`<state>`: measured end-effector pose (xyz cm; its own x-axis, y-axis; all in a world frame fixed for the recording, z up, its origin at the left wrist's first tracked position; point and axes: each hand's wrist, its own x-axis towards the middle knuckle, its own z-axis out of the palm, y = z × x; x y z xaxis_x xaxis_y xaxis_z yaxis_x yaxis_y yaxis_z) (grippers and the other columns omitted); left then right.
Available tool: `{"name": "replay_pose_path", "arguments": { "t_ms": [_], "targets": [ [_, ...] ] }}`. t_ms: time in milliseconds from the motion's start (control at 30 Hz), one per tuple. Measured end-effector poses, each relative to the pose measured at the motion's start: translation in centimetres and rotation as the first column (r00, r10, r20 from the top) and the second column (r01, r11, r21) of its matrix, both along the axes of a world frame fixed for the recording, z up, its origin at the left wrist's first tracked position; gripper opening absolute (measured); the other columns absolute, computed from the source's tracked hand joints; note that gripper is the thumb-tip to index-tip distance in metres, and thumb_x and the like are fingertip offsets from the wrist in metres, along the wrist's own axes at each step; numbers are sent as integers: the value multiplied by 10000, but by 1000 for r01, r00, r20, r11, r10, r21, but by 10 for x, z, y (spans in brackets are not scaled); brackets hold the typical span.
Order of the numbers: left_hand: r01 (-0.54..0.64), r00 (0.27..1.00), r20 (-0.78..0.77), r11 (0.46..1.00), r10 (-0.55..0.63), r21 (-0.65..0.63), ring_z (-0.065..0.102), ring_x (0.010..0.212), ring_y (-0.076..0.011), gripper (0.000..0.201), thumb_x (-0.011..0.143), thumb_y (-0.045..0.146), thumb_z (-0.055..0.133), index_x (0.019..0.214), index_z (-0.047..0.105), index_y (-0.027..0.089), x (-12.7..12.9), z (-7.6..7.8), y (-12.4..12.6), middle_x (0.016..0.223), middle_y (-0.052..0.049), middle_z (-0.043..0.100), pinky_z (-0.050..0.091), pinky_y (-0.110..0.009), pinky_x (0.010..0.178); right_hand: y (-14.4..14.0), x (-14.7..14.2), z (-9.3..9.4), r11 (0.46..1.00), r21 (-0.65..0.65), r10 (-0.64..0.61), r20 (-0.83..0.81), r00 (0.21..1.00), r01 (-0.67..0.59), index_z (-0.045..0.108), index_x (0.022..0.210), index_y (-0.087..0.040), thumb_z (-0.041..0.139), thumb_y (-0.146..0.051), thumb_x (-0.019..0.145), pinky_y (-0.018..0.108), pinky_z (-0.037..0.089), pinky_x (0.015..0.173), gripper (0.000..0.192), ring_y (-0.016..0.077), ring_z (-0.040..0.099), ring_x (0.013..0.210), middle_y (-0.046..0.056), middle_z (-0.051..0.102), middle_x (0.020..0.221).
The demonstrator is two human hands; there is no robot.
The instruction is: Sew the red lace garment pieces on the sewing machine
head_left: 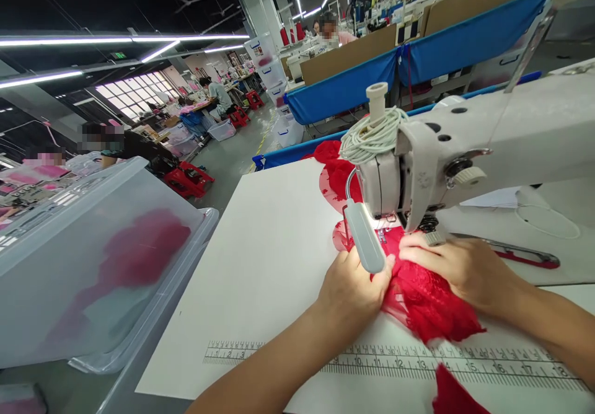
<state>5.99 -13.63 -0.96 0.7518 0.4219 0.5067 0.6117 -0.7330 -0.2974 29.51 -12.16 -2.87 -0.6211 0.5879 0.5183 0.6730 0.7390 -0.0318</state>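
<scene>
Step in hand, judged: feeding red lace (421, 299) under the machine (418, 166) head. Left hand (351, 290) and right hand (453, 265) press flat on it, fingers spread, clamping nothing. Next move needs steady guiding along the counter (274, 265).

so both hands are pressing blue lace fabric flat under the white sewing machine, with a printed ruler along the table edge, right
Not quite: the lace fabric is red, not blue, as the head view shows. The rest holds: the left hand and right hand press it flat under the white sewing machine, with the printed ruler along the table edge.
</scene>
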Motion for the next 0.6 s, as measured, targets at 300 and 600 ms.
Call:
{"name": "replay_pose_path", "arguments": {
  "t_ms": [300,600],
  "targets": [
    [0,989,-145,977,-32,-213,469,535,-150,301,855,-48,366,765,551,172,2,15,-1,664,-9,487,380,-278,459,-4,-7,5,998,-4,57,-151,987,-59,477,684,-223,392,-165,990,296,315,548,323,164,431,599,18,573,672],
    [-13,998,-64,968,-3,-250,628,669,-225,446,1003,338,407,1250,620,34,1,10,-13,996,-199,686,506,-329,506,-2,-5,-6,997,-66,18,-245,969,-35,461,686,-224,396,-189,1006,305,341,564,328,177,457,629,31,552,718]
  ]
}}
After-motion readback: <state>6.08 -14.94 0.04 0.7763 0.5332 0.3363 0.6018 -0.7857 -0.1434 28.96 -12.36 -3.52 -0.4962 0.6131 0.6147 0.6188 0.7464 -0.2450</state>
